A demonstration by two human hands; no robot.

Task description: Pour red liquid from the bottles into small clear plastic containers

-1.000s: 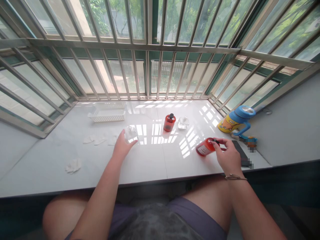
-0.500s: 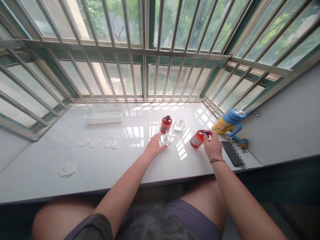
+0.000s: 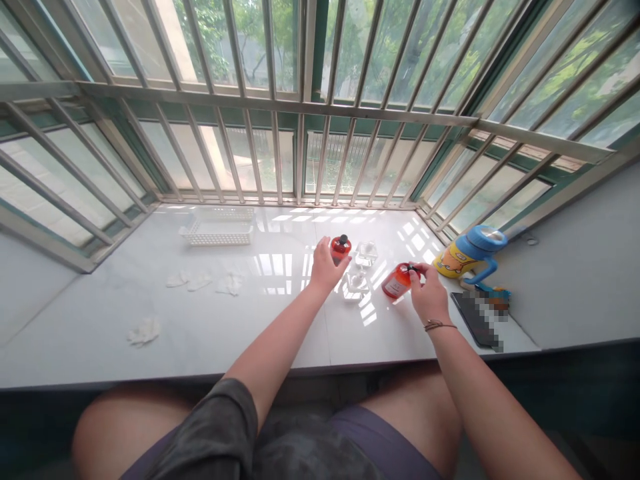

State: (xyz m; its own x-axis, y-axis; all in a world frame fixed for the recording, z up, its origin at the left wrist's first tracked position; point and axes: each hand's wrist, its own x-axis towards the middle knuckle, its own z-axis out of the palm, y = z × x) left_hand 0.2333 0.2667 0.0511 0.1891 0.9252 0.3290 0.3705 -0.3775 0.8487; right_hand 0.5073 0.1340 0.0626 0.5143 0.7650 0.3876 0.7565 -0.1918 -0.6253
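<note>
My left hand point(image 3: 329, 267) is around a red bottle with a black cap point(image 3: 341, 247), fingers at its left side and thumb across its front right. My right hand point(image 3: 429, 290) pinches the black top of a second red bottle with a pale label point(image 3: 399, 281), which leans to one side above the counter. Between the two hands stand two small clear glass bottles: a nearer one point(image 3: 356, 285) and a farther one point(image 3: 367, 253). Neither hand touches them.
A white perforated basket point(image 3: 217, 238) sits at the back left. Crumpled white gloves point(image 3: 144, 331) lie on the left of the white counter point(image 3: 280, 320). A blue and yellow mug point(image 3: 467, 252) and a dark phone point(image 3: 473, 319) are at the right. Metal bars line the window behind.
My left hand has let go of the nearer clear glass bottle, which now stands further right, and has moved forward onto the red bottle. My right hand keeps its pinch on the other bottle.
</note>
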